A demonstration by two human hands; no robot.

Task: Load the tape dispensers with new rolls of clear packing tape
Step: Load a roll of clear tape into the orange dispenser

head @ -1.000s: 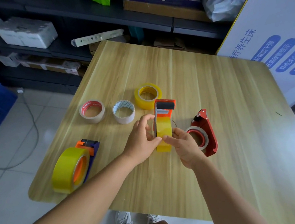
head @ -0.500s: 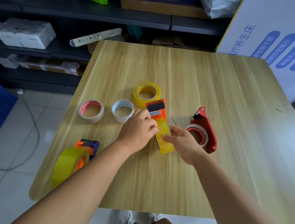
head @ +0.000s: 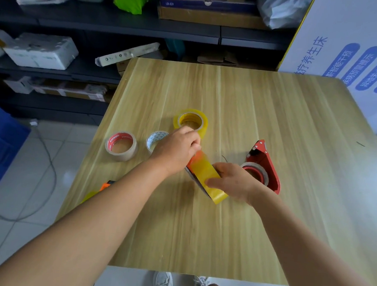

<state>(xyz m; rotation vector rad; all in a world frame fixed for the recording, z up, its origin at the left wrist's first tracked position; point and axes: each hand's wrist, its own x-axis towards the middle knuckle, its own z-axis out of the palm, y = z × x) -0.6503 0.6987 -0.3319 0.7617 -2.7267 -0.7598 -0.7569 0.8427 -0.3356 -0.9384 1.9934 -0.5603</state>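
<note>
Both hands hold an orange tape dispenser loaded with a yellowish clear roll, tilted over the middle of the wooden table. My left hand covers its front end, hiding the cutter. My right hand grips the roll end. A red dispenser with a red-cored roll lies just right of my right hand. Loose rolls lie behind: a yellowish one, a white-cored one, and a red-cored one.
A third dispenser with a yellow roll shows only as an orange corner beside my left forearm near the table's left edge. Dark shelves with boxes stand behind. A white printed panel stands at the right. Feet show below the near edge.
The orange dispenser has tilted from upright to slanting down to the right. My left hand moved up over its front end. My left forearm now hides most of the near-left dispenser.
</note>
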